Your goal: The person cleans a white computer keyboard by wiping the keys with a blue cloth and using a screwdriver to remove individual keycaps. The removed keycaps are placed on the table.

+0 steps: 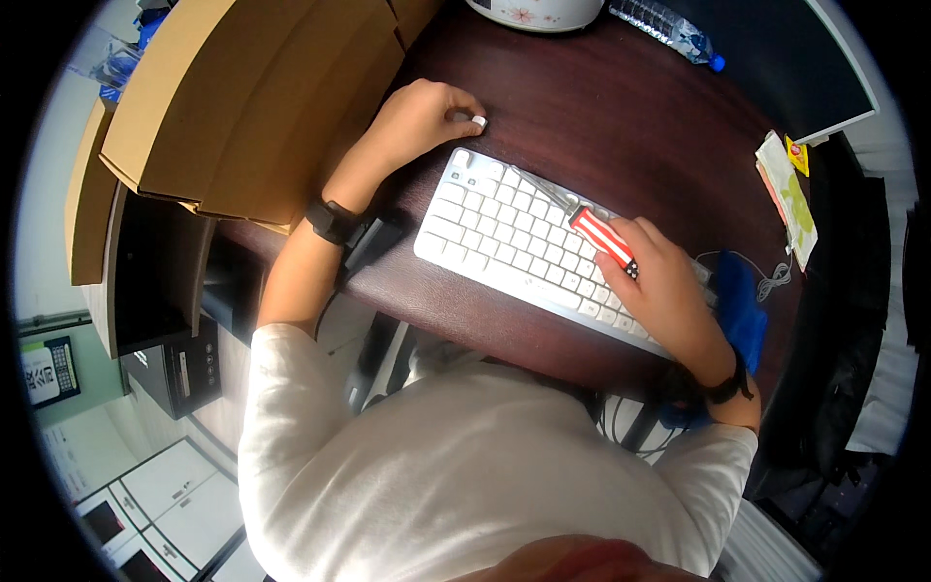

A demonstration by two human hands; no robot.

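My left hand [422, 121] is closed on a small white keycap [479, 122], pinched at the fingertips just beyond the keyboard's upper left corner. A white keyboard [499, 238] lies crosswise on the dark wooden desk [601, 116], with a dark gap at its upper left where a cap is off. My right hand [659, 281] grips a tool [601, 233] with a red-and-white striped handle over the keyboard's right part; its thin metal end reaches toward the upper left keys.
Cardboard boxes [252, 87] stand at the left. At the back are a white appliance [533, 10] and a plastic bottle [664, 29]. A dark screen [795, 58], papers [786, 194], a coiled cable [774, 276] and blue cloth [737, 310] are at the right.
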